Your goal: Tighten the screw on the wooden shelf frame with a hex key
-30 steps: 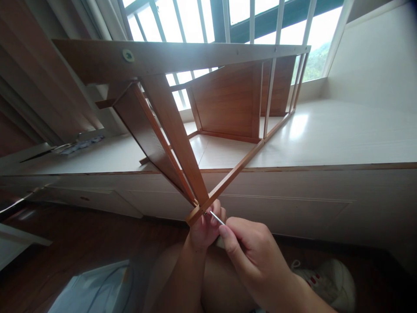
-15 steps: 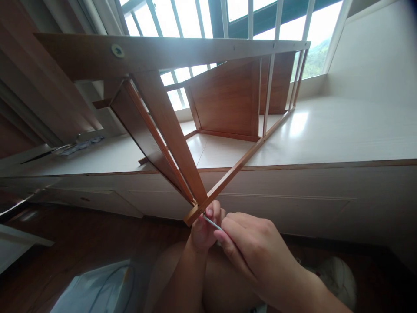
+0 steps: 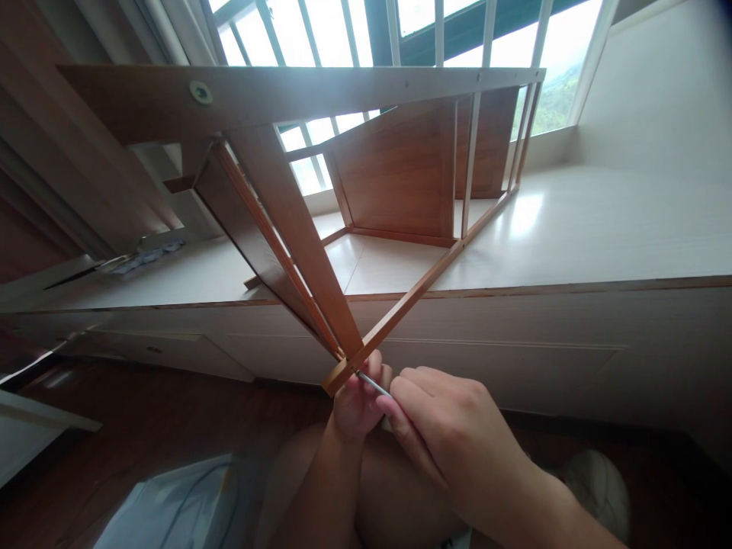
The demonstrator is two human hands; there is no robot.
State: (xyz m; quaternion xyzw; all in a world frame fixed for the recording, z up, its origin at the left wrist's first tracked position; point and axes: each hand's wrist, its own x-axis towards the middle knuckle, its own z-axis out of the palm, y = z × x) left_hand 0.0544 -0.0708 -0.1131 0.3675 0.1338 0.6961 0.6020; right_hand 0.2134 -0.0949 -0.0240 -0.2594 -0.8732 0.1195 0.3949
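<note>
A brown wooden shelf frame [image 3: 297, 236] lies on its side, with slats and panels between its long rails. My left hand [image 3: 357, 404] is closed around the near end of the lower rail [image 3: 400, 309], its fingers partly behind the wood. In my closed right hand [image 3: 451, 419] is a screwdriver [image 3: 374, 383]; its thin metal shaft shows, while the handle is hidden in my fist. The shaft's tip meets a small screw [image 3: 357, 373] at the rail's end, beside my left fingers.
The frame rests partly on a white window ledge [image 3: 618, 229] and juts over its front edge. Behind stands a barred window [image 3: 325, 30], with curtains [image 3: 85, 99] at left. A pale plastic-looking package [image 3: 165, 503] lies on the dark floor [image 3: 74, 457].
The screwdriver stays at the screw, with my right hand almost in the same place. My left fingers have shifted slightly, and the shelf frame's upper left end appears slightly lower.
</note>
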